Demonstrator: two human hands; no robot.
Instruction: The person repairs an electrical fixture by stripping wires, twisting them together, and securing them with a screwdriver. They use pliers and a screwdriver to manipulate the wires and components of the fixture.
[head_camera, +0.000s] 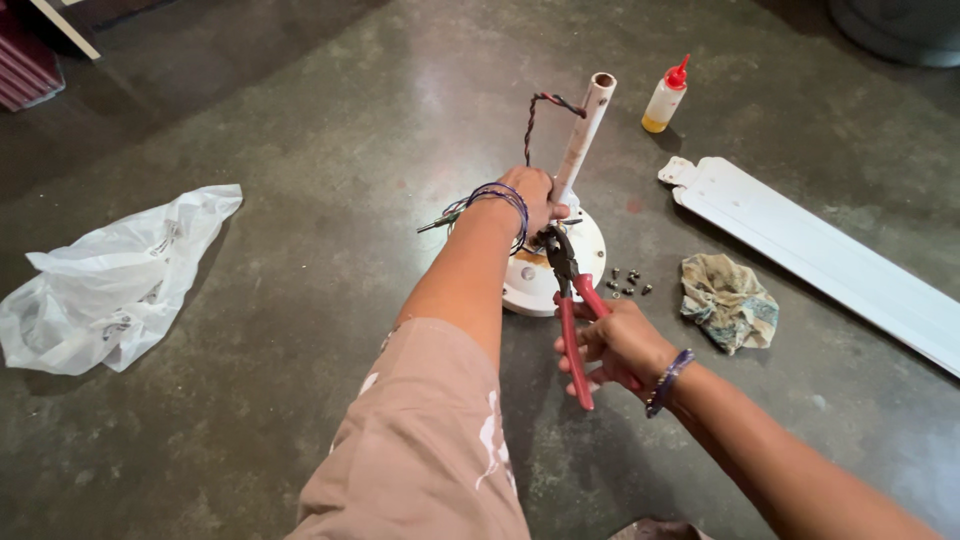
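Note:
A round white fan motor housing (585, 250) lies on the floor with a white downrod pipe (587, 128) rising from it. Twisted red and black wires (545, 105) come out beside the pipe. My left hand (532, 196) grips the base of the pipe, with thin wires looped around the wrist. My right hand (618, 340) squeezes the red handles of a pair of pliers (568, 290). The pliers' jaws are at the foot of the pipe, right by my left hand's fingers.
Several small screws (626, 283) lie right of the housing, next to a crumpled rag (729, 298). A long white fan blade (820, 250) stretches along the right. A small bottle with a red cap (666, 96) stands behind. A white plastic bag (115, 280) lies at the left.

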